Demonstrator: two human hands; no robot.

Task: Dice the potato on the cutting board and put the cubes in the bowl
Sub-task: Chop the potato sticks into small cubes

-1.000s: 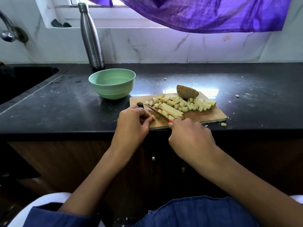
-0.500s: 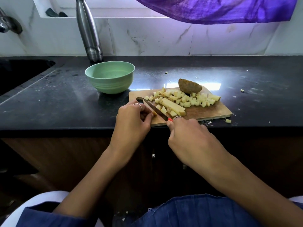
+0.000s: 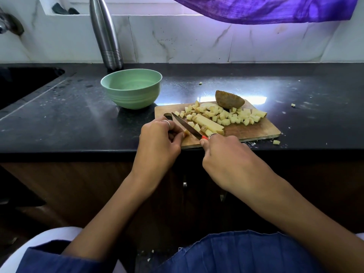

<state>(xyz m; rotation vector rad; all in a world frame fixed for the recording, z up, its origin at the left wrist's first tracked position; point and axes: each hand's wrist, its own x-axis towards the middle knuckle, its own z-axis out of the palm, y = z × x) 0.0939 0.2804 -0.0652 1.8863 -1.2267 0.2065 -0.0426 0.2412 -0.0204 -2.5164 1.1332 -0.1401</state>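
Note:
A wooden cutting board (image 3: 256, 132) lies on the black counter. On it sit a pile of potato cubes (image 3: 226, 115), some long potato strips (image 3: 208, 123) and an unpeeled potato half (image 3: 229, 99). My right hand (image 3: 226, 154) grips a knife (image 3: 186, 126) by its red handle, the blade slanting over the board's left end. My left hand (image 3: 159, 142) pinches a small potato piece (image 3: 186, 133) just left of the blade. A pale green bowl (image 3: 132, 88) stands left of and behind the board; no cubes show in it.
A steel bottle (image 3: 106, 32) stands against the wall behind the bowl. A dark sink (image 3: 21, 83) lies at the far left. Stray cubes (image 3: 276, 142) lie on the counter right of the board. A purple curtain (image 3: 266, 8) hangs above.
The camera has tipped down slightly. The knife blade and both hands have stayed at the board's left end with only small shifts; the potato piece remains between my left fingers.

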